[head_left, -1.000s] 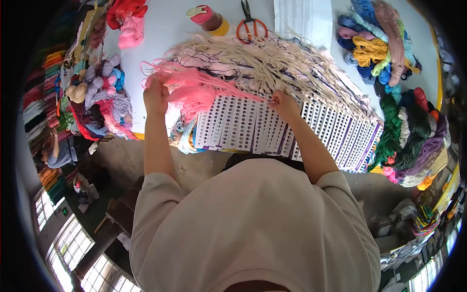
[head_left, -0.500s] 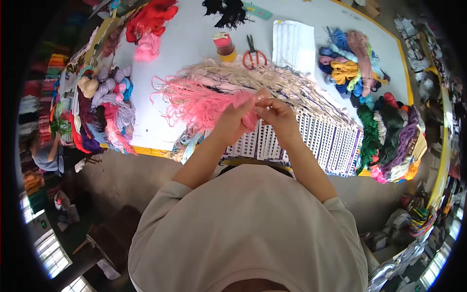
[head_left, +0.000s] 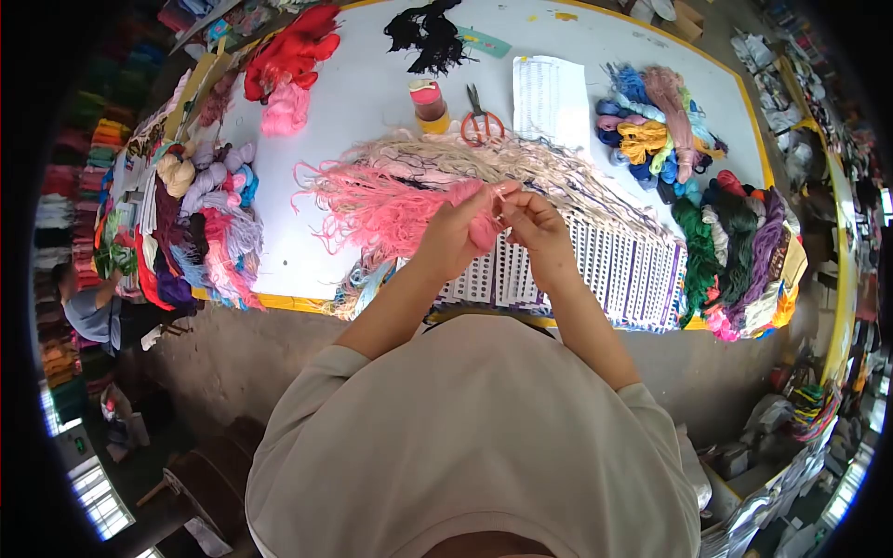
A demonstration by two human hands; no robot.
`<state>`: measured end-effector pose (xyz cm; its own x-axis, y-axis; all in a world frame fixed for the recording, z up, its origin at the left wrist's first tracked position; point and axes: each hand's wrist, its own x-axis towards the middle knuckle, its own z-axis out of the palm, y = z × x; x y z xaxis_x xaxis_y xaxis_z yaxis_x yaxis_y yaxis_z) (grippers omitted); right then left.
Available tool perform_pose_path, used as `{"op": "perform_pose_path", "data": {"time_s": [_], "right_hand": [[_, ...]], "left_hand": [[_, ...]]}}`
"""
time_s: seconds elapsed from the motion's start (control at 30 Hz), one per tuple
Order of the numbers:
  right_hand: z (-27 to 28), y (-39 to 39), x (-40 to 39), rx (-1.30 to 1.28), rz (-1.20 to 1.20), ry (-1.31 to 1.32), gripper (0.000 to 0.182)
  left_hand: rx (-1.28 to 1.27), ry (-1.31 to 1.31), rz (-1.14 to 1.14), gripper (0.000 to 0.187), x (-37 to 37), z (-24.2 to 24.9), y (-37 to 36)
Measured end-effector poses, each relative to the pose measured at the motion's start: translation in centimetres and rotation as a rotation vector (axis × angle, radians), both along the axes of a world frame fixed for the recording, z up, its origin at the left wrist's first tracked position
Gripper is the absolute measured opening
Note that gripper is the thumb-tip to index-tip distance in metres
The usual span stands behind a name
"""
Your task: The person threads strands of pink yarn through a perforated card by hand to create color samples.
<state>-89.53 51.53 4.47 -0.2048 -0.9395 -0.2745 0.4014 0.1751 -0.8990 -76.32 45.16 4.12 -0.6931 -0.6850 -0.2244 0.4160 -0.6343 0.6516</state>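
A thick bundle of pink yarn (head_left: 386, 209) is gripped in my left hand (head_left: 454, 228), its loose ends fanning out to the left. Close beside it, my right hand (head_left: 539, 232) pinches at the bundle's right end; the fingers are closed and what lies between them is too small to make out. Beneath my hands are white cards (head_left: 595, 270) with rows of holes. Pale and dark threads (head_left: 558, 172) spread from the cards across the table.
Red-handled scissors (head_left: 482, 126) and a small pink-and-yellow container (head_left: 428, 104) stand beyond the threads, near a printed sheet (head_left: 549, 98). Colored skeins lie at left (head_left: 209, 214) and right (head_left: 744, 251). Black yarn (head_left: 426, 35) lies at the back. Another person (head_left: 91, 312) is at far left.
My view has shifted slightly, so the table's things appear a little to the left. Both hands stay together at the end of the pink yarn, with small finger movements.
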Motion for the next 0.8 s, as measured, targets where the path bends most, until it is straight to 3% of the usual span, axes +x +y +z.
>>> {"op": "perform_pose_path", "data": {"time_s": [0.33, 0.47, 0.53, 0.73, 0.8], "right_hand": [[-0.5, 0.2, -0.4, -0.012, 0.007, 0.034, 0.007], [-0.9, 0.1, -0.9, 0.009, -0.018, -0.118, 0.007], [-1.2, 0.1, -1.2, -0.003, -0.004, -0.165, 0.007], [-1.9, -0.2, -2.0, 0.003, -0.045, -0.269, 0.007], [-1.5, -0.5, -2.5, 0.030, -0.085, -0.437, 0.005]], "left_hand": [[-0.011, 0.022, -0.044, 0.045, -0.5, -0.4, 0.0], [-0.009, -0.027, -0.016, 0.043, -1.0, -0.4, 0.1], [-0.125, -0.127, 0.007, 0.040, -1.3, -0.6, 0.1], [-0.118, -0.118, 0.054, 0.036, -2.5, -1.9, -0.5], [-0.087, -0.096, 0.071, 0.033, -2.8, -2.1, -0.7]]}}
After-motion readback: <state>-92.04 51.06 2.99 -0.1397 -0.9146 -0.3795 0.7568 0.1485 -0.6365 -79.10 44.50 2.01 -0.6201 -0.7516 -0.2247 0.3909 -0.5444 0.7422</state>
